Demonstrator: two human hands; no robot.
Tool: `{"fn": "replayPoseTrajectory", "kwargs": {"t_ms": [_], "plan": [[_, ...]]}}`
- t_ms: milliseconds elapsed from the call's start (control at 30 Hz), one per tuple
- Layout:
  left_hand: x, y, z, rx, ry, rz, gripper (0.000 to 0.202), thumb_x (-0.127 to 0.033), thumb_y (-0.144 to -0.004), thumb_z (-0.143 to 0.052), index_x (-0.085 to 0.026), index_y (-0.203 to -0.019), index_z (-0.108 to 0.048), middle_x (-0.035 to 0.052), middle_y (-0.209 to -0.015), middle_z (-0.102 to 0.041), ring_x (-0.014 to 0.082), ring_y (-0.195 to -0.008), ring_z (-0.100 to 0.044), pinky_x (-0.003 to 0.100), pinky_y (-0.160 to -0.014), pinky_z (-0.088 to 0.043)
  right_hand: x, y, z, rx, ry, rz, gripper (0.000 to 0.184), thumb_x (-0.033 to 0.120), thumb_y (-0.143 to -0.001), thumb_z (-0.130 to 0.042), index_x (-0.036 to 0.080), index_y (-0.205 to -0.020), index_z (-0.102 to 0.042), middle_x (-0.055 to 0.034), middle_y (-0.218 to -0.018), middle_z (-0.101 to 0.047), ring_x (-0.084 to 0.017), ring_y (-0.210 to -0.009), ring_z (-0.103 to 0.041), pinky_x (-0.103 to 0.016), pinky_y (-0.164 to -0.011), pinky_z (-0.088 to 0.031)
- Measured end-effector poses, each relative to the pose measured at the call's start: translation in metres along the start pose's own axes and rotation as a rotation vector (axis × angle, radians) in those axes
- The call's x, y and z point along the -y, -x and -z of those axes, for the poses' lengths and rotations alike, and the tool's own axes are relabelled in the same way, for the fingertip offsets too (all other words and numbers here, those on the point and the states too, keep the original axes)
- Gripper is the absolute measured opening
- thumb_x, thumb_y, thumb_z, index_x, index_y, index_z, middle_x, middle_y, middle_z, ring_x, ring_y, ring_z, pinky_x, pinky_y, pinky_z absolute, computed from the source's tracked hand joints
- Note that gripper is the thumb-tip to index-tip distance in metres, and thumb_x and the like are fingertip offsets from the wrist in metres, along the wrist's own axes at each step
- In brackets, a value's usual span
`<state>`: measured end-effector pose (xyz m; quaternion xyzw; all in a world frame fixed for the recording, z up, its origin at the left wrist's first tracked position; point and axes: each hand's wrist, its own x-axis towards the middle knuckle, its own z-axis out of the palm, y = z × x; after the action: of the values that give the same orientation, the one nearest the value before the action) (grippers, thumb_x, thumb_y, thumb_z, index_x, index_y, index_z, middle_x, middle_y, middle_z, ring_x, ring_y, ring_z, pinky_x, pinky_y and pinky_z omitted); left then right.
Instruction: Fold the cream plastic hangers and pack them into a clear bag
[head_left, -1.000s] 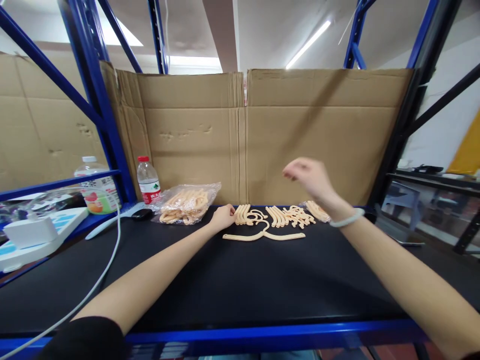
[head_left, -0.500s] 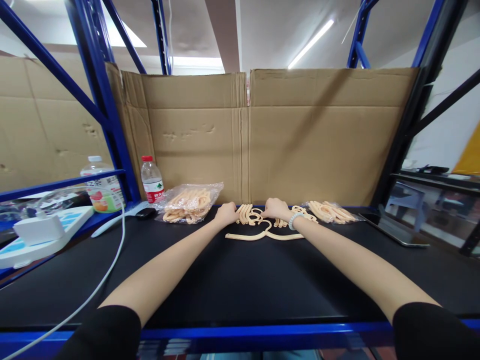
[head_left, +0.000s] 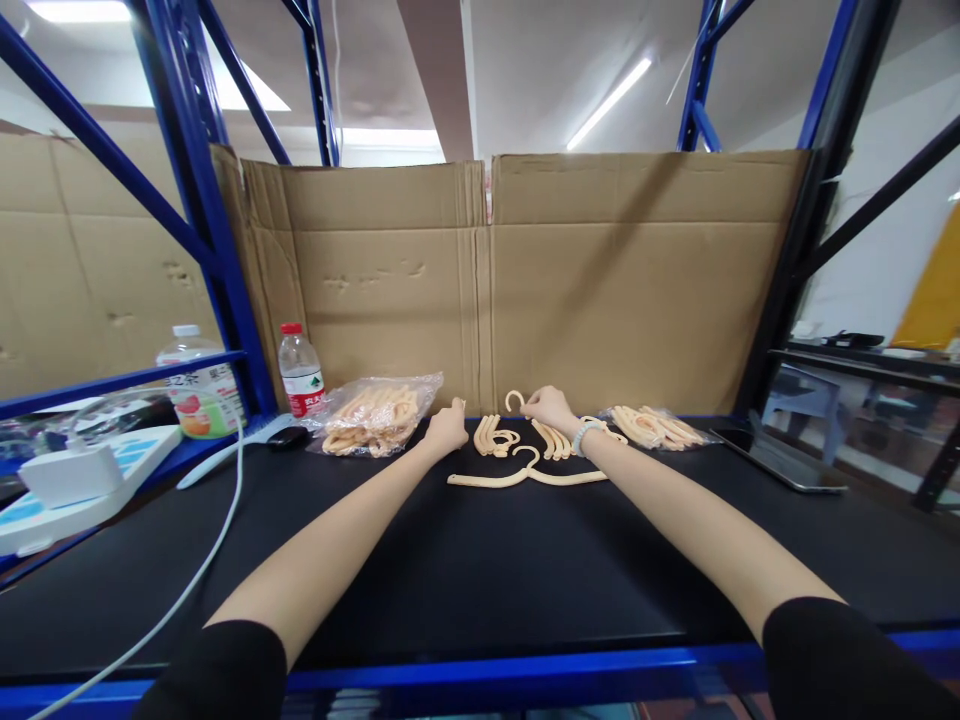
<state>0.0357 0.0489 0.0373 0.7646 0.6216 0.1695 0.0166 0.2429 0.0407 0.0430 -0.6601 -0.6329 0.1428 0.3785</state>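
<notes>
My right hand (head_left: 552,408) is closed on a beige hanger hook (head_left: 514,400), whose curve sticks out to the left of the fingers. To the left, my left hand (head_left: 448,428) is closed, and a small pale tip shows at its fingers; what it holds is mostly hidden. Between my hands lie several curved hanger arms (head_left: 487,436) with loose hooks (head_left: 508,441) beside them. More hanger arms (head_left: 552,440) are under my right hand. In front of them an assembled beige hanger (head_left: 491,481) lies flat, its right end hidden by my right forearm.
Plastic bags of beige hanger parts lie at left (head_left: 379,415) and right (head_left: 656,427). A red-capped bottle (head_left: 301,372), a power strip (head_left: 142,470) and a white cable (head_left: 225,520) are at left. A dark tablet (head_left: 784,462) lies at right. Cardboard (head_left: 637,300) stands behind.
My right hand has lifted slightly from the parts with a hook in its fingers. My left hand has drawn away from the hanger arms, a little to the left.
</notes>
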Motion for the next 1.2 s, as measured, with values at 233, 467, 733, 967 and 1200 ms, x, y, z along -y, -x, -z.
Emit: {"fn": "replayPoseTrajectory", "kwargs": {"t_ms": [233, 467, 733, 967, 1200], "plan": [[0.008, 0.013, 0.023, 0.005, 0.300, 0.047, 0.038, -0.005, -0.067, -0.055, -0.011, -0.104, -0.056, 0.0100, -0.087, -0.066, 0.0231, -0.087, -0.065, 0.029, -0.074, -0.049, -0.003, 0.033, 0.023, 0.028, -0.584, 0.053, 0.013, 0.025, -0.073, -0.060, 0.014, -0.078, -0.059, -0.0004, -0.064, -0.056, -0.009, -0.053, -0.049, -0.021, -0.051, -0.041], [-0.012, 0.058, 0.036, 0.162, 0.739, -0.104, 0.012, -0.016, -0.076, -0.049, -0.013, -0.075, -0.061, 0.0021, -0.064, -0.059, 0.0121, -0.058, -0.059, 0.023, -0.060, -0.051, -0.003, 0.108, 0.024, 0.357, -1.027, 0.058, 0.032, 0.030, -0.061, -0.080, 0.015, -0.082, -0.061, -0.0006, -0.070, -0.058, -0.011, -0.066, -0.059, -0.027, -0.071, -0.051], [-0.022, 0.115, 0.002, 0.211, 1.281, -0.242, 0.039, -0.049, -0.070, -0.068, -0.013, -0.081, -0.059, 0.0040, -0.083, -0.059, 0.0150, -0.070, -0.061, 0.033, -0.074, -0.055, -0.011, 0.132, 0.017, 0.455, -0.994, -0.014, 0.032, 0.032, -0.060, -0.083, 0.015, -0.079, -0.063, -0.0010, -0.076, -0.064, -0.012, -0.075, -0.062, -0.023, -0.069, -0.051], [-0.025, 0.121, 0.001, 0.224, 1.203, -0.385, 0.037, -0.048, -0.075, -0.065, -0.013, -0.085, -0.061, 0.0040, -0.085, -0.058, 0.0157, -0.075, -0.061, 0.033, -0.077, -0.054, -0.007, 0.136, 0.027, 0.648, -1.022, -0.054, 0.031, 0.034, -0.067, -0.080, 0.013, -0.082, -0.063, -0.0078, -0.097, -0.065, -0.019, -0.094, -0.063, -0.032, -0.082, -0.052], [-0.026, 0.123, 0.003, 0.197, 1.161, -0.385, 0.035, -0.047, -0.075, -0.063, -0.014, -0.084, -0.060, 0.0050, -0.083, -0.061, 0.0162, -0.075, -0.061, 0.032, -0.078, -0.052, -0.006, 0.138, 0.030, 0.727, -1.069, -0.138, 0.035, 0.032, -0.066, -0.081, 0.014, -0.084, -0.058, -0.0077, -0.087, -0.068, -0.023, -0.088, -0.068, -0.035, -0.087, -0.051]]}}
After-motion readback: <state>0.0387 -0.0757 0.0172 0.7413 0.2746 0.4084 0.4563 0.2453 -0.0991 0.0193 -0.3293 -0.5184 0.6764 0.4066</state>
